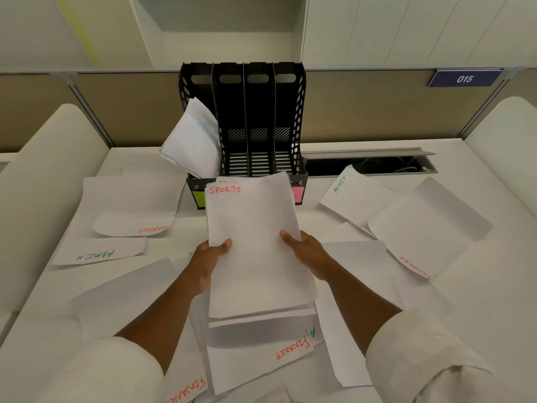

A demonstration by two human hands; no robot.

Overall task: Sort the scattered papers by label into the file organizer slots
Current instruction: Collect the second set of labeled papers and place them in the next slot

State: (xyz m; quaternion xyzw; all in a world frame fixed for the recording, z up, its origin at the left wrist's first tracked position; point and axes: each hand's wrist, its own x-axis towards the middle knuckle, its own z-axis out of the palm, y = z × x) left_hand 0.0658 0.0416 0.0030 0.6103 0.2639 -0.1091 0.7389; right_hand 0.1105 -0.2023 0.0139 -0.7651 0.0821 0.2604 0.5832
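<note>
Left hand point(209, 258): gripping the left edge of the SPORTS stack point(252, 242), thumb lying on top, fingers curling underneath out of sight.
Right hand point(306, 251): gripping the stack's right edge, thumb pressing on the top sheet, fingers hidden below.
SPORTS stack: being held above the desk point(479, 301), between both hands, top edge overlapping the front of the organizer point(247, 123); red "SPORTS" showing at its upper left corner; lower edges fanning slightly apart.
Organizer: standing upright at the back of the desk, black, four slots; leftmost slot holding papers point(191, 138) leaning out to the left; other three slots showing bare slatted floors; yellow-green label point(199, 197) and pink label point(297, 194) peeking out on the front lip either side of the stack.
FINANCE sheets: lying scattered, one at left point(136, 222), one at far right point(430, 225), one just below the stack point(261, 362), one at bottom edge point(187, 388).
ADMIN sheets: lying flat, one at left point(98, 253), one at right point(357, 196) near the cable tray point(369, 164).
Sleeves: showing white at both forearms, left point(110, 370), right point(430, 359).
Plate point(465, 79): hanging on the partition, reading "015".
</note>
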